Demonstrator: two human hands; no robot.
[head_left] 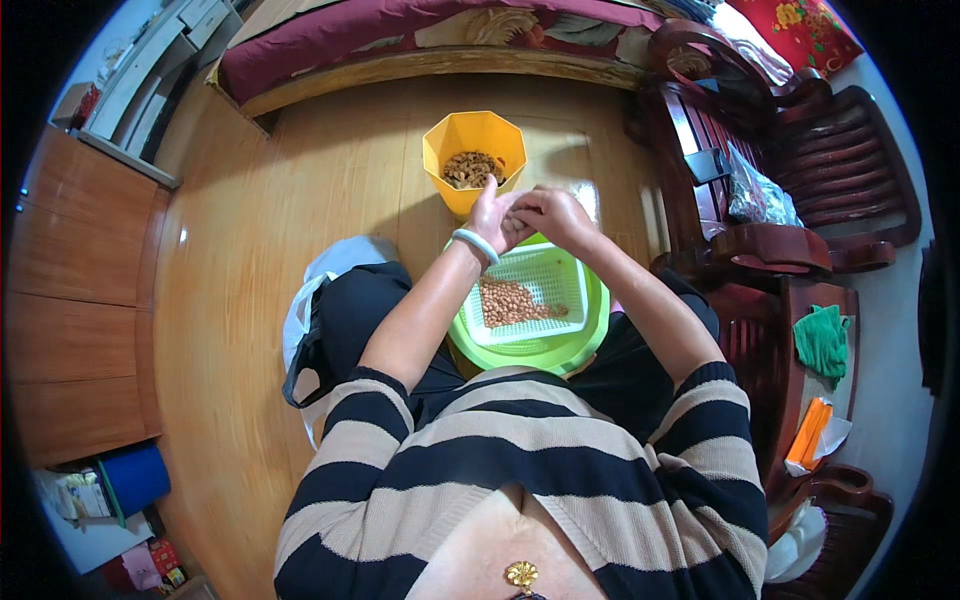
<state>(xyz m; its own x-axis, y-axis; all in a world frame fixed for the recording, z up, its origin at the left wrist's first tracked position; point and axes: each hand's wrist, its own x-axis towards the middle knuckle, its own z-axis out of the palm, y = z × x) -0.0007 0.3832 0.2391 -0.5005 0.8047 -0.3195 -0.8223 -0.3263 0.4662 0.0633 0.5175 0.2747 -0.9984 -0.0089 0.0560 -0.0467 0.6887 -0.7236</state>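
Note:
My hands meet above the far rim of a white plastic basket (574,264), just on the near side of a yellow bin (451,190). My left hand (488,218), a pale bangle on its wrist, is turned palm up and cupped around small pale lumps that look like peanuts. The fingers of my right hand (560,215) are pinched together over that palm; what is between them is too small to make out. Reddish shelled peanuts (510,303) lie in the near part of the basket. Brown peanut shells (471,169) partly fill the bin.
The basket sits in a green basin (592,335) between my knees. A white plastic bag (300,310) is by my left leg. A dark wooden bench (760,245) with a phone (707,166) and a clear bag (757,190) stands at right. Beyond the bin is a bed (440,75).

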